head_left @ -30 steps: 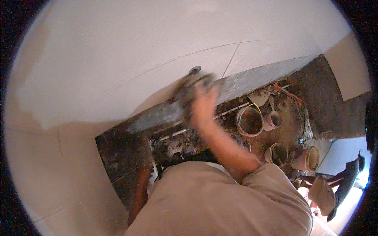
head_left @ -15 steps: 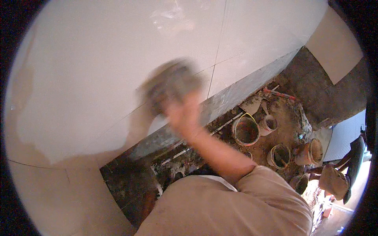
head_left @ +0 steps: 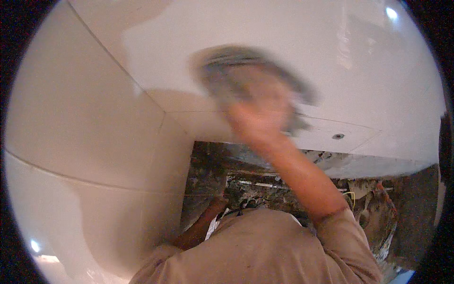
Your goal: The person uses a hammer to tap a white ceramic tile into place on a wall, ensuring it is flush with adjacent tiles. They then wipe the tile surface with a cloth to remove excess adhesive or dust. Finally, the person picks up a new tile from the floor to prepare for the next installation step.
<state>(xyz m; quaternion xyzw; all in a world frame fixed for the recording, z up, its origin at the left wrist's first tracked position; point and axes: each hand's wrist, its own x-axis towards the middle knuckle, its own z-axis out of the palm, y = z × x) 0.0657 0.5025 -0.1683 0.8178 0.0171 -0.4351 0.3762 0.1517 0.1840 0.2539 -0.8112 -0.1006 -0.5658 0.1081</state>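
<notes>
My right hand [head_left: 262, 106] reaches up to the pale tiled wall [head_left: 165, 52] in front of me. It presses a dark grey rag [head_left: 220, 78], which spreads past my fingers on the tile. Both are smeared by motion, so the finger positions and the rag's edges are unclear. Low beside my body, my left hand [head_left: 217, 207] is dim and only partly seen. Its forearm lies in shadow, and the fingers cannot be made out.
A second tiled wall [head_left: 94, 142] meets the first at a corner on my left. A small round fitting [head_left: 337, 136] sits in the tiles at right. Beneath the tiles runs a grey untiled strip [head_left: 378, 165]. The dirty floor at right holds debris and a yellow bucket handle [head_left: 351, 194].
My view has swung left, bringing the corner and left wall in. The buckets have mostly left the picture. My right hand still moves the rag over the tiles.
</notes>
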